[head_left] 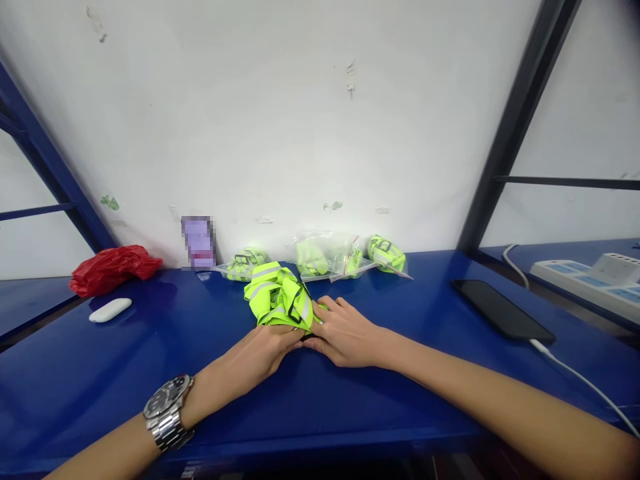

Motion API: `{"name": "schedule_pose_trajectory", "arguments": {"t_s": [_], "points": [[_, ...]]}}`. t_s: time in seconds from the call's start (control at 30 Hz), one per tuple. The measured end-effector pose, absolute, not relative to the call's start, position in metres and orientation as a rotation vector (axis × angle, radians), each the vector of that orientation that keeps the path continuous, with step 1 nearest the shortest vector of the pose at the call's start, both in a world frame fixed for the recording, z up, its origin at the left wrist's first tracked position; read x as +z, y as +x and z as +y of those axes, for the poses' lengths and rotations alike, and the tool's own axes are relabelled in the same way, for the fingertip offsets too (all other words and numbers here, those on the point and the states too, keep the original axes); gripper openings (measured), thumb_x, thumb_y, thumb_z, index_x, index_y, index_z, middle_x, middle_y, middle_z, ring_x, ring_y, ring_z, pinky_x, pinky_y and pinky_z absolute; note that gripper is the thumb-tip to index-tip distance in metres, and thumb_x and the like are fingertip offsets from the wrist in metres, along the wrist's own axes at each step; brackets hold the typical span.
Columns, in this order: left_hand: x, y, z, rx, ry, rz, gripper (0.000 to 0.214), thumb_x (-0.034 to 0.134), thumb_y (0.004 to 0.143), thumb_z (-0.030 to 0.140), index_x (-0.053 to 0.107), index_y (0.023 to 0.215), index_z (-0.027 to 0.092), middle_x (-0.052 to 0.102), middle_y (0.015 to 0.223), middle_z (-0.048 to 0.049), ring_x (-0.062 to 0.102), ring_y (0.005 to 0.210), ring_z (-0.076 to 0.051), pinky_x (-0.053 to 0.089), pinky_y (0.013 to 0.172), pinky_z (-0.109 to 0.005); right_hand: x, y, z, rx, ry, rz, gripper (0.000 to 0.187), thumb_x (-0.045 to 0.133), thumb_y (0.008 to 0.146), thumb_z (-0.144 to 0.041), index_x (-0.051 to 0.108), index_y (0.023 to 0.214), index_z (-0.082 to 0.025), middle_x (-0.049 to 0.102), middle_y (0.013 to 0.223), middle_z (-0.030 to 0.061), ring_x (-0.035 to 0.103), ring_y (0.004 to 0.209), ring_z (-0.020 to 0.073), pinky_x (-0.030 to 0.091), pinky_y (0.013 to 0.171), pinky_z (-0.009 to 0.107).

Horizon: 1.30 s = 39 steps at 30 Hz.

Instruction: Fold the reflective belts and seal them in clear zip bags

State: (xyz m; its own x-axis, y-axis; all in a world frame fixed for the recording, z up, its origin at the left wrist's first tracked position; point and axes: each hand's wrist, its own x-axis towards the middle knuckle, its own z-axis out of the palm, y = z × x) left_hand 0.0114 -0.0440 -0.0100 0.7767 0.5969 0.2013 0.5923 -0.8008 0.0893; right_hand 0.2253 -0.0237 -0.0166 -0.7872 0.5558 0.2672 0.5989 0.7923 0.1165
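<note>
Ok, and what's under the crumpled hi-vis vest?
The crumpled hi-vis vest lies on the blue shelf top; whatever is directly beneath it is covered and cannot be seen.

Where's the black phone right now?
In the head view, the black smartphone lies on the blue bench to the right of the right hand, with a white cable running from its near end.

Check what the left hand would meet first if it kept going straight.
Probably the right hand's fingers, at the tips of the left hand; they may already touch, depth being unclear. The bunched reflective vest lies just beside that line.
</note>
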Motion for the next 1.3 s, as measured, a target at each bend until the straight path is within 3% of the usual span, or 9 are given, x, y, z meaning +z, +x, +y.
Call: {"name": "schedule_pose_trajectory", "arguments": {"t_s": [0.17,0.23,0.33,0.4,0.6,0.8,0.9,1.13,1.3], "points": [[-0.017,0.015,-0.055,0.312,3.471,1.167,0.026,0.038,0.093,0.008,0.056,0.111,0.012,0.066,0.083,-0.008,0.063,0.073,-0.021,0.049,0.062,-0.03,-0.014,0.225,-0.024,-0.309,-0.912,-2.781,0.039,0.032,0.098,-0.042,0.06,0.104,-0.015,0.059,0.108,0.0147,0.047,0.094,0.0266,0.041,0.073,0.04],[-0.016,0.017,-0.053,0.392,3.569,1.165,0.032,0.041,0.092,0.01,0.051,0.122,0.011,0.065,0.102,-0.0138,0.062,0.093,-0.027,0.051,0.078,-0.04,-0.013,0.224,-0.024,-0.335,-0.9,-2.783,0.04,0.031,0.098,-0.041,0.06,0.106,-0.015,0.059,0.109,0.0159,0.047,0.095,0.0273,0.041,0.073,0.041],[-0.01,0.015,-0.044,0.378,3.517,1.151,0.044,0.047,0.093,0.023,0.04,0.135,0.011,0.047,0.136,-0.0197,0.042,0.127,-0.037,0.04,0.1,-0.052,-0.012,0.226,-0.024,-0.327,-0.875,-2.776,0.041,0.032,0.098,-0.044,0.059,0.107,-0.014,0.059,0.108,0.0164,0.048,0.093,0.027,0.041,0.074,0.042],[-0.008,0.011,-0.037,0.318,3.427,1.108,0.049,0.045,0.095,0.031,0.035,0.138,0.011,0.044,0.139,-0.0199,0.038,0.131,-0.035,0.038,0.104,-0.048,-0.012,0.227,-0.024,-0.289,-0.858,-2.775,0.039,0.036,0.096,-0.045,0.059,0.104,-0.014,0.06,0.104,0.0159,0.048,0.09,0.0262,0.041,0.074,0.042],[-0.014,0.002,-0.029,0.318,3.235,1.074,0.043,0.038,0.098,0.04,0.039,0.134,0.015,0.055,0.123,-0.0146,0.055,0.113,-0.027,0.045,0.095,-0.039,-0.018,0.23,-0.02,-0.213,-0.699,-2.762,0.034,0.041,0.096,-0.037,0.053,0.111,-0.01,0.058,0.102,0.0162,0.046,0.088,0.024,0.042,0.079,0.04],[-0.014,0.006,-0.033,0.205,3.305,1.136,0.037,0.034,0.099,0.029,0.037,0.132,0.012,0.054,0.119,-0.0156,0.057,0.105,-0.027,0.046,0.089,-0.038,-0.023,0.228,-0.014,-0.386,-0.65,-2.771,0.036,0.035,0.099,-0.04,0.052,0.108,-0.01,0.058,0.095,0.0132,0.049,0.083,0.0226,0.042,0.078,0.037],[-0.014,0.006,-0.03,0.231,3.242,1.13,0.037,0.04,0.095,0.019,0.035,0.132,0.014,0.053,0.119,-0.0141,0.055,0.107,-0.026,0.046,0.09,-0.037,-0.021,0.227,-0.015,-0.432,-0.667,-2.748,0.036,0.034,0.099,-0.041,0.053,0.104,-0.011,0.058,0.091,0.0119,0.051,0.082,0.0222,0.042,0.075,0.035],[-0.02,0.007,-0.017,0.492,2.987,1.247,0.029,0.038,0.088,0.006,0.05,0.111,0.017,0.058,0.096,-0.0082,0.057,0.089,-0.022,0.047,0.076,-0.034,-0.019,0.228,-0.015,-0.026,-0.737,-2.616,0.025,0.037,0.099,-0.037,0.05,0.099,-0.015,0.055,0.085,0.0082,0.05,0.08,0.0197,0.043,0.068,0.03],[-0.02,0.002,-0.015,0.684,2.733,1.057,0.034,0.039,0.085,0.003,0.054,0.111,0.019,0.059,0.097,-0.0056,0.057,0.085,-0.016,0.047,0.072,-0.026,-0.021,0.219,-0.024,-0.144,-0.822,-2.5,0.028,0.039,0.098,-0.036,0.05,0.108,-0.013,0.054,0.103,0.0163,0.049,0.093,0.0261,0.044,0.076,0.039]]}}
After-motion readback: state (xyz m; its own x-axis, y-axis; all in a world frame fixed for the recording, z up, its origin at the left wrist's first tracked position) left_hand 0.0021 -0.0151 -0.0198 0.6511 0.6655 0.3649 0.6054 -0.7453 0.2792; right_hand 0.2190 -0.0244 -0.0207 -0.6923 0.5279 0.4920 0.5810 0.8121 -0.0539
